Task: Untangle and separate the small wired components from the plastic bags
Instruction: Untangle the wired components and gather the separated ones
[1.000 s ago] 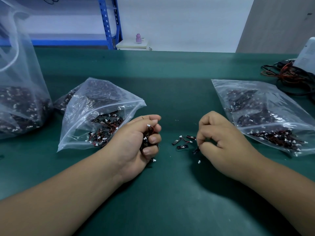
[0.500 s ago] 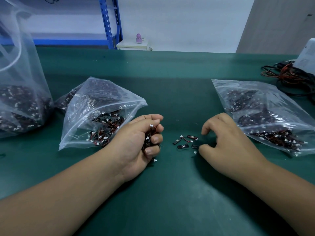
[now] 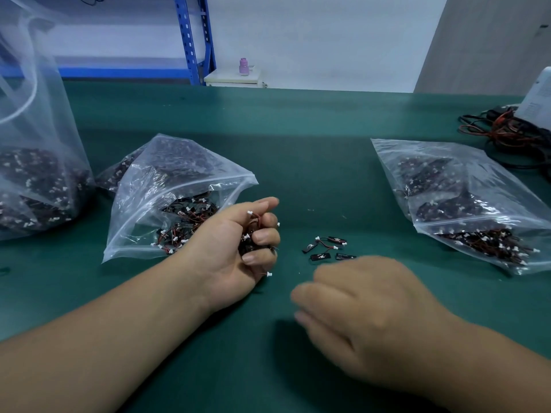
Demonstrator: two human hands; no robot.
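My left hand (image 3: 235, 248) rests on the green mat, its fingers closed around a clump of small black wired components (image 3: 253, 236) with red wires and white plugs. Just left of it lies a clear plastic bag (image 3: 167, 186) with its mouth open and more components inside. A few separated components (image 3: 328, 248) lie loose on the mat between my hands. My right hand (image 3: 366, 317) is blurred, hovering below the loose pieces with its fingers curled; whether anything is in it cannot be seen. Another bag of components (image 3: 465, 198) lies at the right.
A tall clear bag (image 3: 32, 162) full of components stands at the far left. A bundle of red and black cables (image 3: 507, 132) and a white device (image 3: 536, 99) sit at the back right. A blue shelf frame stands behind the table.
My right hand has pulled back from the loose components toward me and to the left, now blurred by motion. My left hand holds its clump in the same place.
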